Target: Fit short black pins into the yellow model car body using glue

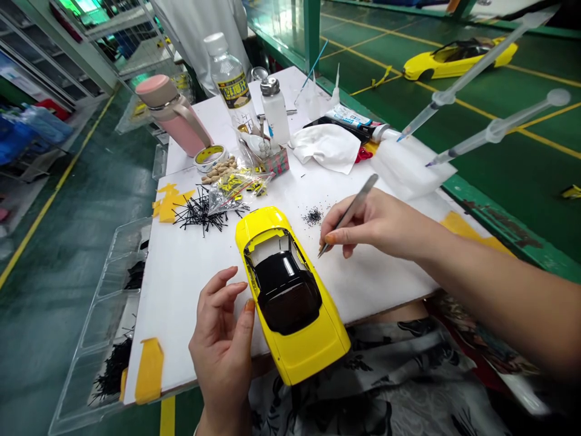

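A yellow model car body [313, 345] with a black roof [287, 297] lies on the white work board, its near end reaching past the board's front edge. My left hand [224, 339] is beside the car's left side, fingers apart and curved; the thumb tip is at the body's edge, and whether it presses there I cannot tell. In my right hand [363, 224] is a pair of metal tweezers [351, 211], tips pointing down near the board to the right of the car. Just beyond them is a scatter of tiny black bits [313, 215].
Thin black sticks [202, 211], a bag of small yellow parts [238, 189], a tape roll [209, 157], a pink flask [175, 115] and bottles [230, 85] stand farther back. Syringes [490, 133] rise at right. A clear tray [97, 309] sits left; a person [200, 30] is behind.
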{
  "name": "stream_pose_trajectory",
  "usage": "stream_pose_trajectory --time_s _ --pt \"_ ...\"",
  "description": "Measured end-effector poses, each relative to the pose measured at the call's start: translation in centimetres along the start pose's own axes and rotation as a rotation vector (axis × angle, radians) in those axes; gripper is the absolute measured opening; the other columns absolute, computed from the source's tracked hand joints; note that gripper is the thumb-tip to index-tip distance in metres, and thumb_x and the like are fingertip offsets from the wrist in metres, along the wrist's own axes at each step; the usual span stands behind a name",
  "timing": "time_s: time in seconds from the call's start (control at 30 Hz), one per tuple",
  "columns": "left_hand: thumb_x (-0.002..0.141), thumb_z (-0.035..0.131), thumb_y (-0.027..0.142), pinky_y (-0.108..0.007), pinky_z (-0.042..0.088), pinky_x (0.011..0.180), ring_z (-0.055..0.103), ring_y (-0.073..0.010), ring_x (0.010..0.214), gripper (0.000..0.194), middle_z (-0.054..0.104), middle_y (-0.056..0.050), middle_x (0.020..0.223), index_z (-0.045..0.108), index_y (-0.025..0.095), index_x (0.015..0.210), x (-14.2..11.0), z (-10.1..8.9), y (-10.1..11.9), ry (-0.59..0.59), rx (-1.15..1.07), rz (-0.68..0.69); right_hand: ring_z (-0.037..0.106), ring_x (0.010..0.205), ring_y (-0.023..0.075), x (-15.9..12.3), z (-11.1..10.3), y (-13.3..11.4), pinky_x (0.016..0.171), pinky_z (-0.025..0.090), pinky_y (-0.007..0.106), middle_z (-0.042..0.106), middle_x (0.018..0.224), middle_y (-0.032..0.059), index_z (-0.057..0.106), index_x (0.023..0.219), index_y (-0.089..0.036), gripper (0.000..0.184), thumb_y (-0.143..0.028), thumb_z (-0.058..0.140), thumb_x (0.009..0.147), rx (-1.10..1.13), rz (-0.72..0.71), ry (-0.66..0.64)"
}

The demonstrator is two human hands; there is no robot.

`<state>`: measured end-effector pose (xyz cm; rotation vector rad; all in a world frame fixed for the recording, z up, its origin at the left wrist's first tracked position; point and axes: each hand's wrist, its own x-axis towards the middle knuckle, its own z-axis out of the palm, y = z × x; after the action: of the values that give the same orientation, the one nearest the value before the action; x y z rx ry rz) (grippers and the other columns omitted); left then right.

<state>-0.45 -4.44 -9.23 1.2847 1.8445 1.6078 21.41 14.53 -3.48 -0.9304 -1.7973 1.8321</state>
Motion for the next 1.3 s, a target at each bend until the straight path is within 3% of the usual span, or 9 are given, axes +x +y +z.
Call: stream_pose_trajectory --time_s 0.1,0.2,0.3,0.43,0.63,0.97,1.3 --pt "0.095 0.072 0.024 -0.035 0.052 0.113 0.061 -0.0228 0.131 0.017 0.061 -0.006 0.143 0.072 0.026 0.112 0.0 -0.1 0.0 -0.002 0.008 -0.002 0.071 0.067 0.0176 -1.8 1.3 1.5 0.06 0.056 0.025 0.074 0.07 0.0044 0.072 0.088 -0.016 0.009 -0.023 0.068 0.085 0.041 -0.081 0.223" --pt "0.095 0.072 0.024 -0.034 0.053 0.113 0.061 -0.0224 0.132 0.018 0.06 -0.006 0.144 0.072 0.027 0.112 -0.1 -0.1 0.0 -0.004 0.018 -0.005 0.055 0.049 0.0124 -3.4 3.1 3.4 0.051 0.042 0.024 0.057 0.053 -0.0042 0.071 0.095 -0.017 0.018 -0.02 0.053 0.09 -0.087 -0.12 0.326" --pt "0.094 0.073 0.024 -0.035 0.054 0.112 0.061 -0.0234 0.132 0.018 0.06 -0.006 0.144 0.072 0.027 0.112 -0.1 -0.1 0.1 -0.004 0.011 -0.011 0.042 0.046 0.01 -4.3 4.6 4.7 0.05 0.034 0.025 0.047 0.054 -0.0065 0.075 0.097 -0.016 0.02 -0.018 0.057 0.089 -0.396 -0.225 0.33" --pt "0.094 0.073 0.025 -0.035 0.054 0.111 0.061 -0.0237 0.131 0.018 0.06 -0.006 0.145 0.072 0.026 0.112 -0.1 0.0 0.1 -0.003 0.017 -0.015 0.043 0.05 0.0092 -4.2 5.3 4.9 0.054 0.034 0.024 0.049 0.057 -0.0054 0.074 0.089 -0.014 0.015 -0.018 0.059 0.092 -0.555 -0.308 0.336" --pt "0.094 0.073 0.025 -0.037 0.054 0.111 0.061 -0.025 0.132 0.017 0.061 -0.007 0.144 0.072 0.026 0.111 -0.1 0.0 0.1 0.008 0.016 -0.001 0.042 0.05 0.0106 -3.3 5.1 4.3 0.056 0.031 0.026 0.05 0.056 -0.0045 0.066 0.077 -0.017 0.019 -0.022 0.06 0.094 -0.593 -0.225 0.329" --pt "0.094 0.072 0.023 -0.035 0.054 0.112 0.061 -0.0228 0.131 0.017 0.061 -0.006 0.142 0.072 0.026 0.111 -0.1 -0.1 0.1 -0.007 0.023 0.008 0.041 0.053 0.0109 -3.1 5.3 4.3 0.058 0.028 0.027 0.05 0.056 -0.0034 0.056 0.068 -0.019 0.028 -0.025 0.059 0.096 -0.588 -0.203 0.302" --pt "0.094 0.072 0.021 -0.032 0.055 0.11 0.06 -0.0225 0.132 0.018 0.061 -0.006 0.142 0.072 0.026 0.111 -0.1 0.0 0.2 -0.003 0.021 0.014 0.041 0.053 0.0102 -3.3 5.2 4.4 0.058 0.029 0.026 0.05 0.057 -0.0043 0.06 0.07 -0.018 0.026 -0.025 0.06 0.096 -0.57 -0.21 0.289"
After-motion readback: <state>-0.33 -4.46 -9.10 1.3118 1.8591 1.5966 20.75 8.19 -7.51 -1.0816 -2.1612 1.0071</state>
